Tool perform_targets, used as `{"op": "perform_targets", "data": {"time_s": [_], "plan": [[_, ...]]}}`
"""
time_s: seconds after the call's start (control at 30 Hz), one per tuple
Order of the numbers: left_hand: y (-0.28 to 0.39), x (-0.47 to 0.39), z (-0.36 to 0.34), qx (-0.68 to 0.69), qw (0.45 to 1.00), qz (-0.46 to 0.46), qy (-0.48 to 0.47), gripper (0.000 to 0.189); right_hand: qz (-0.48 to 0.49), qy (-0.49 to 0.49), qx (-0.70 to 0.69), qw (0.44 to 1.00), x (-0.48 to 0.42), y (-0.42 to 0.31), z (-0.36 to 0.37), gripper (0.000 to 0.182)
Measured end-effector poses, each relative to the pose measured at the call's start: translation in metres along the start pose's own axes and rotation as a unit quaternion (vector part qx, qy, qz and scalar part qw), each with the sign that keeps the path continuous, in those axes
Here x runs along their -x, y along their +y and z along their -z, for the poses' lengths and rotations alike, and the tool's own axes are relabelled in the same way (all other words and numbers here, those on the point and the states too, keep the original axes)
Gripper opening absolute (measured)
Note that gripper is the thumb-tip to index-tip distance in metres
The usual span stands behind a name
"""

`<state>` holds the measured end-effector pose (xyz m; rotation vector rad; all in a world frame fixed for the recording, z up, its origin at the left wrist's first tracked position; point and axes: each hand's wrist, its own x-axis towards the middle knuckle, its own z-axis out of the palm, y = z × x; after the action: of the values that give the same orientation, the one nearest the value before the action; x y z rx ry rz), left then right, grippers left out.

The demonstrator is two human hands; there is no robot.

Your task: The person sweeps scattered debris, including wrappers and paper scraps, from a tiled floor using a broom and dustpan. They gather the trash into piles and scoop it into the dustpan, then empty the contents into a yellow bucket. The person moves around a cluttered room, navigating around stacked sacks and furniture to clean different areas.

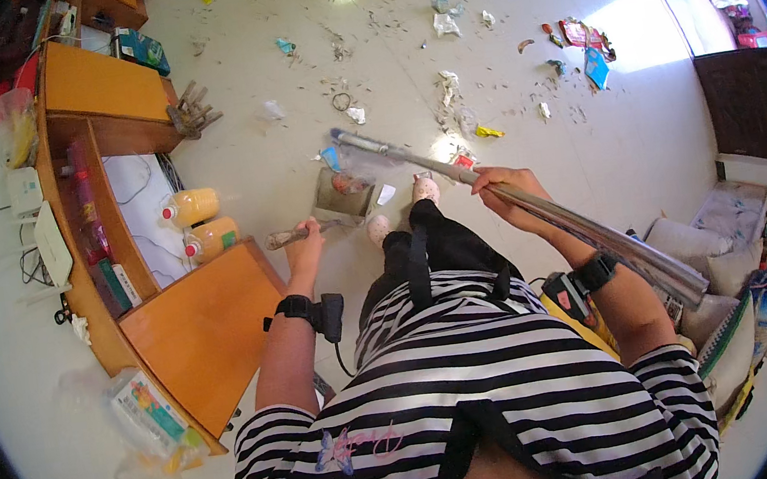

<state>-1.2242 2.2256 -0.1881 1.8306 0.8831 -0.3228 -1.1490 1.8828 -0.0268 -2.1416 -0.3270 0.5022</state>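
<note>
My left hand (309,237) is closed around the handle of a dustpan (345,198), whose pan rests on the floor with a reddish wrapper in it. My right hand (511,193) grips the long metal-looking handle of a broom (439,164); the handle slants up past my right forearm. The broom's head, blurred, lies near the pan's far side, close to a blue scrap (330,159). A white paper piece (385,194) is at the pan's right edge. A red and white wrapper (463,161) lies beyond my shoes, with a yellow wrapper (489,131) farther out.
Wrappers, crumpled tissue (449,87) and small dark debris are scattered over the tiled floor. On the left stands an orange-topped wooden cabinet (207,345) with jugs of yellow liquid (194,207) beside it. A wooden stool's legs (195,110) stick out farther back. Cushions (688,237) are at right.
</note>
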Motion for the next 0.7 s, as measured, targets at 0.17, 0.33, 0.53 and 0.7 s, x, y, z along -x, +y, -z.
{"op": "perform_targets", "data": {"time_s": [0.17, 0.33, 0.53, 0.7], "plan": [[0.017, 0.015, 0.0, -0.087, 0.996, -0.003, 0.01, 0.03, 0.046, -0.028, 0.005, 0.999, -0.055, 0.017, -0.012, 0.006], [0.018, -0.005, -0.018, -0.074, 0.997, -0.039, -0.001, 0.034, 0.137, -0.129, 0.048, 0.981, -0.11, 0.038, -0.034, 0.008], [0.005, -0.026, -0.031, -0.119, 0.993, -0.016, 0.015, 0.031, 0.18, -0.259, 0.031, 0.948, -0.09, 0.055, -0.051, 0.008], [0.014, -0.015, -0.028, -0.03, 0.999, 0.007, 0.034, 0.033, 0.192, -0.292, -0.013, 0.937, -0.048, 0.028, -0.056, 0.012]]}}
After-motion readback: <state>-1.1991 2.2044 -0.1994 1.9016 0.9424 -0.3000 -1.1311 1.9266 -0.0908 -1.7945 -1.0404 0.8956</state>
